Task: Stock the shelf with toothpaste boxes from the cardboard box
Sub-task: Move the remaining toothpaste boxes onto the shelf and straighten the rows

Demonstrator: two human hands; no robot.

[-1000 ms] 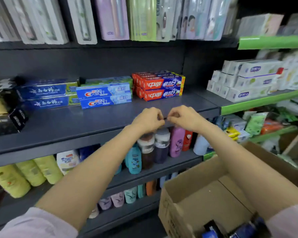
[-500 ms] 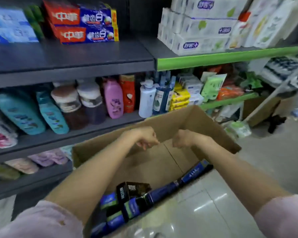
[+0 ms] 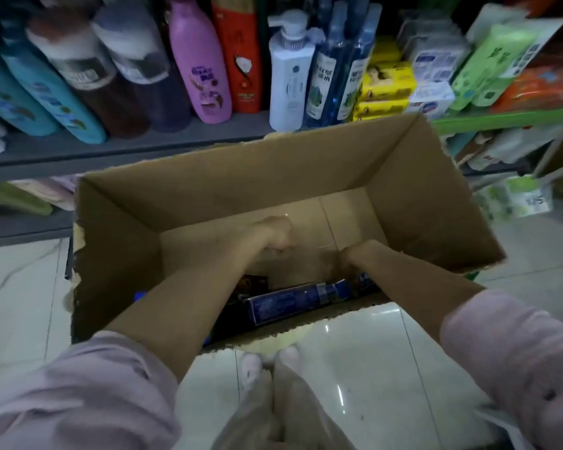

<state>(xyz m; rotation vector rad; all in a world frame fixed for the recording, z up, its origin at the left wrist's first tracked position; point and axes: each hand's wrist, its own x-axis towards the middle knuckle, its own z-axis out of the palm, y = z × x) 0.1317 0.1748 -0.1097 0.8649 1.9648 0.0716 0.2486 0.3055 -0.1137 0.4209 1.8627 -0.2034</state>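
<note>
The open cardboard box (image 3: 413, 177) stands on the floor below me. Several dark blue toothpaste boxes (image 3: 293, 300) lie along its near wall, with a black box (image 3: 252, 282) beside them. Both my hands are inside the box. My left hand (image 3: 273, 237) hangs over the bare bottom with its fingers curled, and nothing shows in it. My right hand (image 3: 343, 259) is blurred, just above the right end of the blue boxes; its fingers are hidden. The toothpaste shelf is out of view.
A grey shelf (image 3: 127, 147) of shampoo bottles runs right behind the box, with a pink bottle (image 3: 199, 60) and a white pump bottle (image 3: 290, 73). Soap packs (image 3: 387, 89) sit on a green-edged shelf (image 3: 507, 120) to the right. My feet (image 3: 268, 365) stand on glossy tiles.
My view dropped from the toothpaste shelf down to the box. Both hands came down from the shelf edge and went into the box, toward the blue boxes.
</note>
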